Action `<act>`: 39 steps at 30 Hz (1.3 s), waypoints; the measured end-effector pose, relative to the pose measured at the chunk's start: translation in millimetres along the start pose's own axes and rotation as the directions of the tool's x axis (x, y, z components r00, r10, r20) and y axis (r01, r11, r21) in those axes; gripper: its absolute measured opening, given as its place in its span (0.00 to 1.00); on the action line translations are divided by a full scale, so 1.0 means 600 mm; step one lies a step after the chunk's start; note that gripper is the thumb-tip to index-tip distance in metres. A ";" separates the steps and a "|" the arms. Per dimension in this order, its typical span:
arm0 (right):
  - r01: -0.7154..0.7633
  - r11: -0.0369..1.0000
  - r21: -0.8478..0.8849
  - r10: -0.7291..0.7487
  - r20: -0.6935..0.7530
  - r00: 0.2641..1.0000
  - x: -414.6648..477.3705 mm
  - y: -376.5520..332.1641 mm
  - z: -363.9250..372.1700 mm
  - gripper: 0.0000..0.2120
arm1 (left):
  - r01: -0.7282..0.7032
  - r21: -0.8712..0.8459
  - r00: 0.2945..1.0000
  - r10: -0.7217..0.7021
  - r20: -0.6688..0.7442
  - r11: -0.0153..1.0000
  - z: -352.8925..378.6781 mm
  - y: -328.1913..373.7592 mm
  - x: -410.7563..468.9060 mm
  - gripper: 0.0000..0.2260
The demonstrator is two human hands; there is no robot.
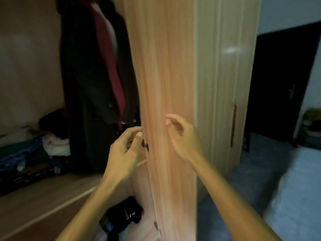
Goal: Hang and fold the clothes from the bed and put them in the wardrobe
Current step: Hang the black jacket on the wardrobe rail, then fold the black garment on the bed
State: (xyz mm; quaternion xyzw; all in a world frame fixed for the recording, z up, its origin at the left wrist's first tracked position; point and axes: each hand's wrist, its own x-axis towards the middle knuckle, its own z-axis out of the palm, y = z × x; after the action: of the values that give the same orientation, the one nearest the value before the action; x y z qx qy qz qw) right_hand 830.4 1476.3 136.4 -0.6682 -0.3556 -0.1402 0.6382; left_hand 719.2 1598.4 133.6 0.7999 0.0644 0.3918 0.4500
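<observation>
The wardrobe door is being handled: a dark knob is pinched by the left hand; the right hand hovers half-curled, empty. Hung clothes lie beyond the fingers (blurred). Next, probably, the door is swung.

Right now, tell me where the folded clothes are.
In the head view, the folded clothes sit stacked on the wardrobe shelf at the left, just left of the dark hanging garments.

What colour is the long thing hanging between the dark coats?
Dark red, a maroon garment. It shows best in the head view.
</observation>
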 end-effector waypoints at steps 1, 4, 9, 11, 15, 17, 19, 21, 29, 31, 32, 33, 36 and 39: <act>-0.026 1.000 0.011 0.026 -0.035 0.999 -0.026 0.013 -0.023 0.11 | 0.018 -0.006 0.999 -0.018 0.038 1.000 0.020 -0.003 -0.022 0.08; -0.115 0.993 0.011 0.115 -0.119 0.986 -0.106 0.045 -0.098 0.10 | 0.030 0.008 0.991 -0.031 0.132 1.000 0.079 -0.015 -0.079 0.10; -0.239 0.967 -0.088 0.202 -0.305 0.931 -0.230 0.066 -0.218 0.08 | 0.061 -0.062 0.950 -0.039 0.311 0.996 0.171 -0.018 -0.161 0.07; -0.278 0.950 -0.141 0.209 -0.377 0.902 -0.282 0.068 -0.251 0.08 | 0.071 -0.107 0.922 -0.025 0.385 0.992 0.205 -0.022 -0.193 0.05; -0.404 0.887 -0.222 0.246 -0.513 0.822 -0.383 0.064 -0.292 0.07 | 0.114 -0.199 0.842 0.012 0.539 0.973 0.266 -0.028 -0.262 0.06; -0.453 0.860 -0.235 0.247 -0.585 0.773 -0.433 0.058 -0.304 0.07 | 0.143 -0.254 0.796 0.041 0.603 0.957 0.289 -0.023 -0.299 0.06; -0.519 0.820 -0.241 0.263 -0.646 0.716 -0.485 0.051 -0.308 0.07 | 0.187 -0.306 0.746 0.068 0.662 0.934 0.308 -0.017 -0.342 0.06; -0.598 0.765 -0.238 0.292 -0.700 0.652 -0.543 0.041 -0.307 0.07 | 0.264 -0.318 0.679 0.059 0.732 0.911 0.322 -0.016 -0.392 0.06; -0.798 0.526 -0.295 0.169 -0.883 0.437 -0.774 -0.052 -0.374 0.09 | 0.307 -0.328 0.384 0.199 0.902 0.893 0.386 0.037 -0.567 0.09; -0.815 0.523 -0.249 0.143 -0.917 0.372 -0.821 -0.076 -0.397 0.09 | 0.304 -0.325 0.326 0.223 0.919 0.895 0.393 0.057 -0.611 0.10; -0.816 0.532 -0.227 0.135 -0.928 0.346 -0.844 -0.085 -0.409 0.09 | 0.296 -0.314 0.296 0.226 0.928 0.902 0.398 0.069 -0.632 0.10; -0.813 0.542 -0.212 0.123 -0.937 0.327 -0.866 -0.092 -0.423 0.09 | 0.288 -0.305 0.262 0.231 0.937 0.908 0.406 0.084 -0.653 0.10; -0.805 0.560 -0.195 0.089 -0.952 0.292 -0.932 -0.115 -0.476 0.09 | 0.250 -0.305 0.209 0.257 0.944 0.919 0.443 0.138 -0.718 0.09; -0.810 0.566 -0.154 0.074 -0.969 0.236 -1.007 -0.155 -0.548 0.09 | 0.238 -0.327 0.184 0.288 0.940 0.915 0.486 0.204 -0.795 0.09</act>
State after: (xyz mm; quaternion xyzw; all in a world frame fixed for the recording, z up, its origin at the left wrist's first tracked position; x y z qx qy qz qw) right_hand 429.8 977.7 -132.9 -0.7288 0.3464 -0.3785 0.4535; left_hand 561.8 1113.9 -127.2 0.7515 -0.3339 -0.1996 0.5328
